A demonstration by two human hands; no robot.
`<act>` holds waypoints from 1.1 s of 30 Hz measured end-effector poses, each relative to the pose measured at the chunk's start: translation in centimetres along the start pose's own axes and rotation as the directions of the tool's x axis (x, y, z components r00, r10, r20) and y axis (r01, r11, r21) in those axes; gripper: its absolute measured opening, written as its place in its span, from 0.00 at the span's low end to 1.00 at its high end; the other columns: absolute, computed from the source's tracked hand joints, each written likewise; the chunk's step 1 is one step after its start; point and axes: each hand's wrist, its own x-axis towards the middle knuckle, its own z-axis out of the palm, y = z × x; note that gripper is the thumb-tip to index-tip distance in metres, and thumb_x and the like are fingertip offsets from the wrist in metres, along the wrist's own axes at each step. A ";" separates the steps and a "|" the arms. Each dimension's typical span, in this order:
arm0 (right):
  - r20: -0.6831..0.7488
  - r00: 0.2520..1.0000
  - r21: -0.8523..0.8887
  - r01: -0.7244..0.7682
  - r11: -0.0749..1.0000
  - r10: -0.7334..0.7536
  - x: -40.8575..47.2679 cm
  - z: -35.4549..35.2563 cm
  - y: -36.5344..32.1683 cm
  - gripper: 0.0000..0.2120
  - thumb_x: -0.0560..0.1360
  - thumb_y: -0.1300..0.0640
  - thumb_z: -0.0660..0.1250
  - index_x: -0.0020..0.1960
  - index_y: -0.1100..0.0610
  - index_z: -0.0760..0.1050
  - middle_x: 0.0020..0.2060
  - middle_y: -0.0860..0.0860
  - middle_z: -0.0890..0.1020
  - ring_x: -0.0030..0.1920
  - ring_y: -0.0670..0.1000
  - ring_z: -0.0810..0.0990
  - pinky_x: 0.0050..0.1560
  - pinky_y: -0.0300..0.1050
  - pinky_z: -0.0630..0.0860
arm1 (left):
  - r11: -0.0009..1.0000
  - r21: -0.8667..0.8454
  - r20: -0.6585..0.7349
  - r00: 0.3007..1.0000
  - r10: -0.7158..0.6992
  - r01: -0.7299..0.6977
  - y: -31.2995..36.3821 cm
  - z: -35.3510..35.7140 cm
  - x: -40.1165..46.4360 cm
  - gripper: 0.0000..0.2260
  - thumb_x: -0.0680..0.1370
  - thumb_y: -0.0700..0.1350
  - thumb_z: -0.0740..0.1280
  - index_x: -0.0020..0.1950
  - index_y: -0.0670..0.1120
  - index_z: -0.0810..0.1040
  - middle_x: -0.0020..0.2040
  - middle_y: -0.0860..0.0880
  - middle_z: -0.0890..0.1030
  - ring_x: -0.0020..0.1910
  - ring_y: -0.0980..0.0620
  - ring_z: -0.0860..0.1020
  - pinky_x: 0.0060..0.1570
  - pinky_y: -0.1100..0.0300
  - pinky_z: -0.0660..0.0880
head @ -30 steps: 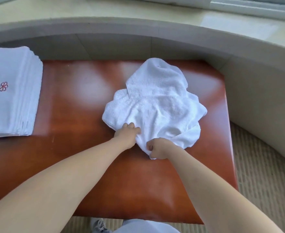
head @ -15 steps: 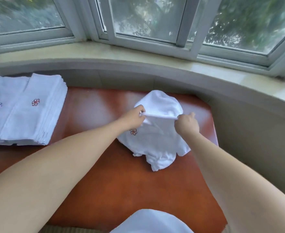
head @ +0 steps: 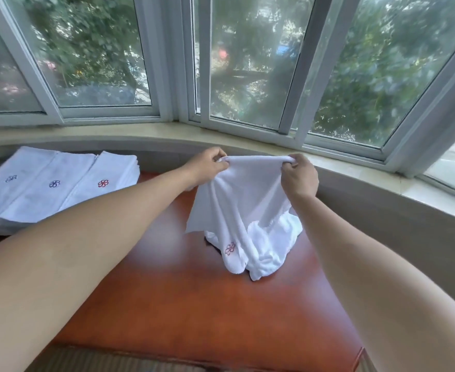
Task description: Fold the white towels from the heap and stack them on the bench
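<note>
A white towel (head: 237,208) with a small red flower emblem hangs above the brown bench (head: 194,312), stretched by its top edge. My left hand (head: 207,165) pinches the left end of that edge and my right hand (head: 300,175) pinches the right end. The towel's lower part still drapes onto a crumpled heap of white towels (head: 272,253) on the bench. Folded white towels (head: 49,189) with flower emblems lie in side-by-side stacks at the bench's far left.
A curved beige window ledge (head: 355,167) runs behind the bench, with a bay of white-framed windows (head: 178,63) above it. The wall under the ledge closes in on the right of the bench. Striped carpet (head: 113,362) shows at the bottom edge.
Both hands took hold of the towel's edge on the heap, raised it off the bench and pulled it taut between them. The camera tilted up to the windows.
</note>
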 end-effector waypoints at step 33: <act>0.721 0.373 -0.574 -0.152 0.805 0.584 -6.2 22.4 16.2 0.07 0.80 0.59 0.63 0.44 0.59 0.75 0.37 0.54 0.81 0.31 0.50 0.77 0.34 0.40 0.71 | 0.672 0.394 0.112 0.694 -0.712 0.626 -30.4 6.8 -12.5 0.18 0.81 0.47 0.65 0.71 0.50 0.74 0.72 0.48 0.73 0.64 0.47 0.77 0.62 0.53 0.75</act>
